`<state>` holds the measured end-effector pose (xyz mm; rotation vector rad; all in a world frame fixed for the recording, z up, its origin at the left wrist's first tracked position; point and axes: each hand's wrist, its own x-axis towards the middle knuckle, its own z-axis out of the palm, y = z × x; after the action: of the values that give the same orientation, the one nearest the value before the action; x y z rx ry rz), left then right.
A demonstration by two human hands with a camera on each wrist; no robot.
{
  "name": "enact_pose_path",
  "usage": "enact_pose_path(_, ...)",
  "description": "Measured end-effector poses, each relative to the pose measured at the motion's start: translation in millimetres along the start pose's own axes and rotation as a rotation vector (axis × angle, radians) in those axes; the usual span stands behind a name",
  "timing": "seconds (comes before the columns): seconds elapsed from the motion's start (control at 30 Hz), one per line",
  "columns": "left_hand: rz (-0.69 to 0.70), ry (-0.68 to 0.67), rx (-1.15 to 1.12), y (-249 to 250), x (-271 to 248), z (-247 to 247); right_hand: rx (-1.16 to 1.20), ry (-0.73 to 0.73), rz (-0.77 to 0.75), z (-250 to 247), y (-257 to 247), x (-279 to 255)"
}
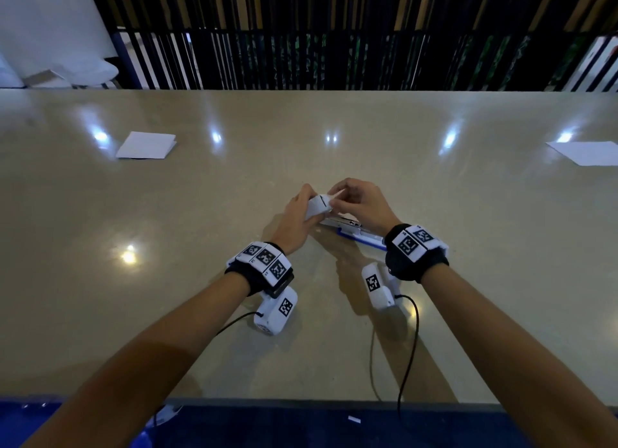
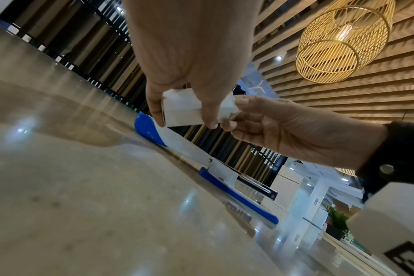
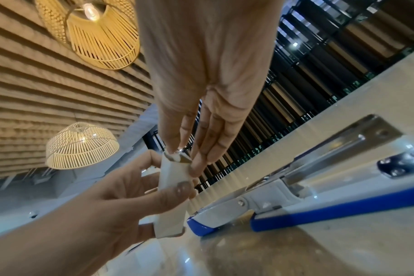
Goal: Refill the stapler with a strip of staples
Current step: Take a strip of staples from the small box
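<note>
My left hand [image 1: 309, 201] grips a small white staple box [image 1: 317, 207] above the table. The same box [image 2: 180, 110] shows between its thumb and fingers in the left wrist view. My right hand [image 1: 337, 196] pinches the box's open flap end [image 2: 229, 109]. In the right wrist view, the right hand's fingertips [image 3: 194, 168] sit at the top of the box [image 3: 171, 201], where a small glint of metal shows. The blue and white stapler [image 1: 356, 232] lies opened flat on the table under my right hand, with its metal staple channel [image 3: 338, 149] exposed.
A folded white paper [image 1: 145, 145] lies at the far left of the beige table [image 1: 301, 130]. Another white sheet [image 1: 588, 153] lies at the far right. Black cables [image 1: 406, 364] run from my wrists over the near table edge.
</note>
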<state>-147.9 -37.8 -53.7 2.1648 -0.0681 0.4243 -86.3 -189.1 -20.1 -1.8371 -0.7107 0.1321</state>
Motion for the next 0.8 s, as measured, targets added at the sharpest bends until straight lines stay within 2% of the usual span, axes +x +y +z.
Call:
enact_pose_path(0.27, -0.018, 0.01, -0.022, -4.8, -5.1, -4.9, -0.109, 0.006, -0.115, 11.9, -11.2, -0.7)
enact_pose_path(0.47, 0.062, 0.007, -0.002, -11.3, -9.1, -17.5, -0.166, 0.024, -0.067, 12.6, -11.1, 3.8)
enact_pose_path(0.6, 0.076, 0.023, 0.011, -12.2, -10.5, -20.7, -0.294, 0.104, -0.163, 15.9, -12.5, 6.6)
enact_pose_path(0.8, 0.133, 0.043, -0.013, -11.0, -16.5, -22.9, -0.264, 0.111, -0.213, 14.8, -20.6, 7.5)
